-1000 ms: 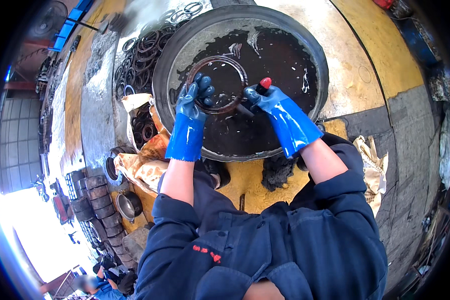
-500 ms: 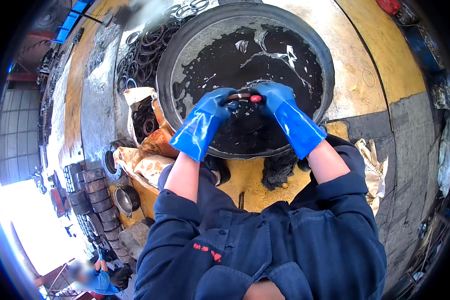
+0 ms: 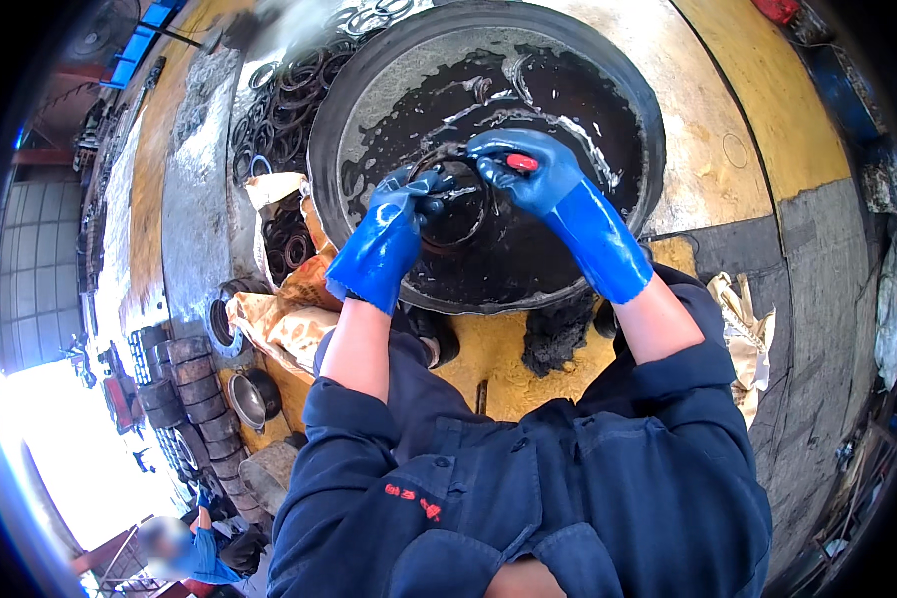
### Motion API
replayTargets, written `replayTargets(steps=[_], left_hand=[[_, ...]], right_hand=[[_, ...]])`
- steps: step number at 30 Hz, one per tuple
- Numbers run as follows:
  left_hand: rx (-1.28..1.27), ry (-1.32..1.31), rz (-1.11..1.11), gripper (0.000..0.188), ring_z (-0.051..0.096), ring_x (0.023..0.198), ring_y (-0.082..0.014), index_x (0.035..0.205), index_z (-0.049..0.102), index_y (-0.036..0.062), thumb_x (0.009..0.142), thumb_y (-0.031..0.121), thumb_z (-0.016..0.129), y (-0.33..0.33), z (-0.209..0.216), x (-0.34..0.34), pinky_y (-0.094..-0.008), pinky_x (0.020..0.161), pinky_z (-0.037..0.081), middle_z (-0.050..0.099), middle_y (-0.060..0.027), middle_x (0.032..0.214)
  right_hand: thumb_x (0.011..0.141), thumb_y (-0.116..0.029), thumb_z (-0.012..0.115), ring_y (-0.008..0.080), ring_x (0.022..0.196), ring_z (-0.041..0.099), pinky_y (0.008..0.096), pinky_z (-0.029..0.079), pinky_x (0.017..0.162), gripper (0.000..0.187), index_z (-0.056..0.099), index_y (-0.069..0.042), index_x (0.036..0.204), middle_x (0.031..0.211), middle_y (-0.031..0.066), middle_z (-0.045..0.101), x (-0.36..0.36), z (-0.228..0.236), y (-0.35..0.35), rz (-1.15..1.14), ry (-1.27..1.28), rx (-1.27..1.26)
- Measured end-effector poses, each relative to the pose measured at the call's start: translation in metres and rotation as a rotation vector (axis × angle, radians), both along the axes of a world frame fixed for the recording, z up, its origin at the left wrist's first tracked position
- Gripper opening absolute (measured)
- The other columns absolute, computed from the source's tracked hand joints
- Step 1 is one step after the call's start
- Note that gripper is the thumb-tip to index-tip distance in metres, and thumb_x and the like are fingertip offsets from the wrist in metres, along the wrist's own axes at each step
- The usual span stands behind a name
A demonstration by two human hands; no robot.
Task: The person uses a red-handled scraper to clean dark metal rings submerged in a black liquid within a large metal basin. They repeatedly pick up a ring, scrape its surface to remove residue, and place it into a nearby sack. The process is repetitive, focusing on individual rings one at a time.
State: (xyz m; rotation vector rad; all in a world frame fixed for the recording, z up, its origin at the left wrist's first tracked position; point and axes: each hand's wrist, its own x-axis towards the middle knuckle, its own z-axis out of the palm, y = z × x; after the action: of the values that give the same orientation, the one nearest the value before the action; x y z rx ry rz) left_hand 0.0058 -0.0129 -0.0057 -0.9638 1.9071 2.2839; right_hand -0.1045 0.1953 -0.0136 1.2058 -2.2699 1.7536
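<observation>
Both my hands wear blue rubber gloves and are over a large round black basin of dark liquid. My left hand is closed on the left side of a dark ring, whose round opening shows from above. My right hand is closed around a small tool with a red handle, just beyond the ring's upper right. The tool's working end is too small to make out. Pale foamy streaks lie on the liquid around both hands.
A heap of dark rings lies left of the basin. Beside it stands an open paper sack with more rings inside. A metal pot and stacked dark cylinders are at lower left. Another sack lies right. A person is far lower left.
My hands have moved apart; the right one rose away with the red-handled tool. The ring, seen edge-on before, is now tilted so its opening faces up.
</observation>
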Motion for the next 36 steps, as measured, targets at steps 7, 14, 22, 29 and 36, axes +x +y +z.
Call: replayTargets(steps=[7,14,22,29,36], left_hand=[[0.067,0.079,0.015,0.026,0.051,0.054,-0.0067,0.121,0.066,0.0062,0.097,0.016,0.064,-0.016,-0.010,-0.013,-0.0233,0.047,0.037,0.076,-0.0103,0.102],[0.071,0.133,0.062,0.029,0.050,0.051,-0.0067,0.123,0.065,0.0024,0.095,0.007,0.063,-0.019,-0.015,-0.014,-0.0195,0.048,0.039,0.077,-0.0133,0.099],[0.048,0.102,0.116,0.026,0.054,0.054,-0.0071,0.120,0.065,0.0016,0.095,0.005,0.059,-0.019,-0.017,-0.013,-0.0191,0.048,0.039,0.076,-0.0158,0.101],[0.063,0.040,0.048,0.032,0.055,0.054,-0.0077,0.125,0.064,0.0003,0.094,0.008,0.060,-0.016,-0.018,-0.016,-0.0188,0.046,0.038,0.076,-0.0148,0.101],[0.097,0.061,0.066,0.026,0.046,0.048,-0.0057,0.121,0.068,0.0063,0.097,0.015,0.063,-0.009,-0.016,-0.018,-0.0202,0.043,0.032,0.077,-0.0087,0.097]], right_hand=[[0.092,-0.020,0.072,0.0176,0.090,0.072,0.0314,0.055,0.083,0.021,0.074,-0.007,0.107,0.096,0.0079,0.076,0.008,-0.016,0.003,-0.215,-0.673,0.164],[0.086,-0.026,0.075,0.0172,0.088,0.069,0.0331,0.054,0.083,0.026,0.074,-0.005,0.102,0.095,0.0077,0.075,0.024,-0.056,-0.004,-0.172,-1.006,0.161],[0.086,-0.032,0.076,0.0188,0.083,0.071,0.0333,0.055,0.079,0.029,0.075,-0.010,0.106,0.090,0.0086,0.075,0.019,-0.020,0.010,-0.234,-0.873,0.349],[0.091,-0.013,0.072,0.0204,0.085,0.072,0.0313,0.056,0.080,0.018,0.074,-0.011,0.108,0.097,0.0070,0.075,0.012,0.015,0.007,-0.066,-0.468,-0.084],[0.091,-0.016,0.072,0.0157,0.090,0.071,0.0311,0.055,0.084,0.019,0.074,-0.008,0.108,0.098,0.0070,0.075,0.005,-0.023,0.004,-0.171,-0.404,0.004]])
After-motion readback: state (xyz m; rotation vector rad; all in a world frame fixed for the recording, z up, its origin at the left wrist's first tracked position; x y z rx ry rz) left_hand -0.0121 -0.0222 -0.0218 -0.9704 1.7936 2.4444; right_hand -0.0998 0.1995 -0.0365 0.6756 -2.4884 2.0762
